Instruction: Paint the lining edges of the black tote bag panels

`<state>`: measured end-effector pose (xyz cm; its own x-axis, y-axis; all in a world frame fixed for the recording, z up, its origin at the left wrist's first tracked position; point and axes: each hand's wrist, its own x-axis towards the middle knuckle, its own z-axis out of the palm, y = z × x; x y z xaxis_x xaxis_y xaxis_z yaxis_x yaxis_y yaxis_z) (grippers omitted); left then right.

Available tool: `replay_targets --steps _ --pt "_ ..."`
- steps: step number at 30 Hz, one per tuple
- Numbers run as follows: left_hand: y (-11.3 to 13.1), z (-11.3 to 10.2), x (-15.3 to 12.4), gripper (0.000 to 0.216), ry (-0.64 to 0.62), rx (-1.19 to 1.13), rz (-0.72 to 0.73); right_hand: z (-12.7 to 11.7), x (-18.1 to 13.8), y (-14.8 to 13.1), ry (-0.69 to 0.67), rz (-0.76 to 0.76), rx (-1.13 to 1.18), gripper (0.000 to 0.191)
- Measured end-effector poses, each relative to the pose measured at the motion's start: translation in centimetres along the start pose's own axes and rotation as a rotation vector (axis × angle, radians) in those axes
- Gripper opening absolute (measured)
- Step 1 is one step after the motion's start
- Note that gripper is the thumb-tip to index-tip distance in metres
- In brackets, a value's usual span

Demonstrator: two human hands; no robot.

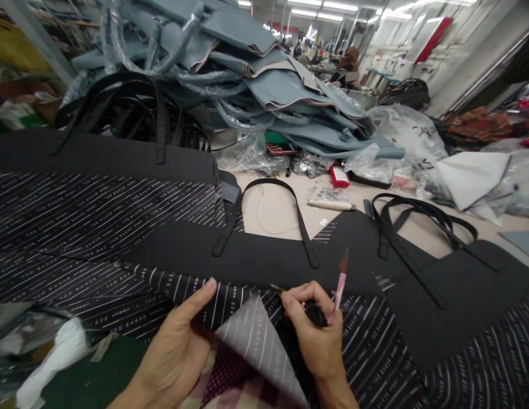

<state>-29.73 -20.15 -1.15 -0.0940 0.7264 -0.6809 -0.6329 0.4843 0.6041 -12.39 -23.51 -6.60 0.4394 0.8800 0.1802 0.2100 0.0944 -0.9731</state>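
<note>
left hand (179, 347) pinches the lining (242, 304) at 6 o'clock, its corner folded back; right hand (320, 341), at 5, closed round a brush (340, 288), bristles toward 12, by the bag (255, 258)

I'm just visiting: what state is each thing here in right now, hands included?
Black white-striped lining fabric: corner folded back, pale underside up.
Left hand: grips the lining, thumb on top, fingers hidden under the fold.
Pink-handled brush: held tilted, bristles up.
Right hand: closed around the brush.
Black bag panel with loop handle: lying flat.
Grey-blue leather pieces: heaped in a pile.
</note>
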Motion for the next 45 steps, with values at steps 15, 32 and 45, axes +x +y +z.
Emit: replay_targets --steps 15,32,45 --pt "-0.9 1.2 1.8 0.047 -0.018 -0.106 -0.328 0.2 0.0 -0.2 -0.021 0.050 0.021 0.027" --pt "-1.2 -0.1 2.3 0.052 -0.004 -0.193 -0.485 0.1 -0.1 -0.1 -0.046 0.036 0.016 0.025" --pt "-1.3 0.3 1.7 0.049 0.019 -0.165 -0.437 -0.2 0.0 0.2 -0.093 0.055 0.098 0.024"
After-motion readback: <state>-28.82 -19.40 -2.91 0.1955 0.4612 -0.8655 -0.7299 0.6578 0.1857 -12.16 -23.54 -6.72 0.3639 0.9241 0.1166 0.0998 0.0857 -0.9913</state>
